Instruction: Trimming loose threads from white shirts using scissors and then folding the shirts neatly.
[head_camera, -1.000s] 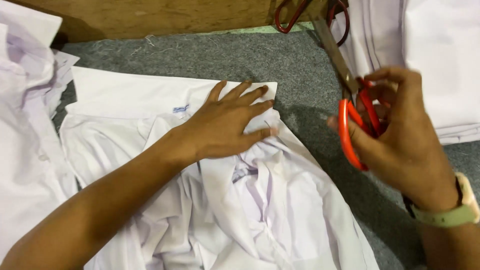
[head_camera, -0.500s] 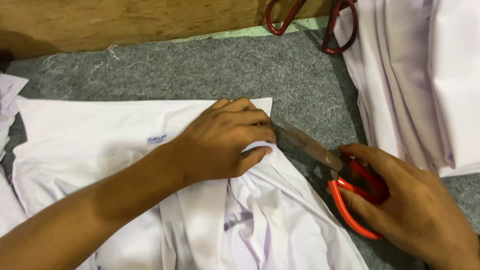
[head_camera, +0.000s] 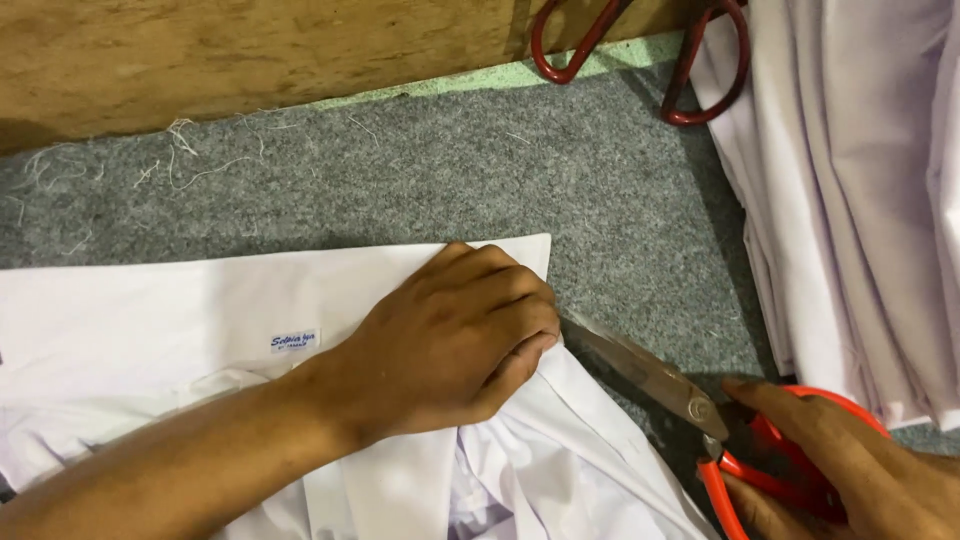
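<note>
The white shirt (head_camera: 200, 310) under the left hand (head_camera: 450, 335) is showing a small white label with blue lettering (head_camera: 295, 341) just left of that grip. The scissors (head_camera: 700, 420) in the right hand (head_camera: 850, 470) are showing orange handles and grey steel blades. Beyond both hands, speckled grey felt (head_camera: 450, 170) is lying against pale brown wood (head_camera: 250, 50), dark red handles (head_camera: 690, 70) are resting there, and lilac-tinged white fabric (head_camera: 860, 200) is piling rightward.

The white shirt (head_camera: 200, 310) is smooth, matt woven cloth, creased where it bunches, with a small sewn fabric label (head_camera: 295, 341). The scissors (head_camera: 700, 420) have dull grey metal blades and glossy orange plastic handles. The worktop (head_camera: 400, 170) is covered in rough, fuzzy grey felt strewn with loose threads. Behind it runs a raw, matt wooden board (head_camera: 250, 50). The stacked white fabric (head_camera: 860, 180) looks smooth, faintly sheened. A second pair of scissors (head_camera: 640, 50) has glossy dark-red handles.
</note>
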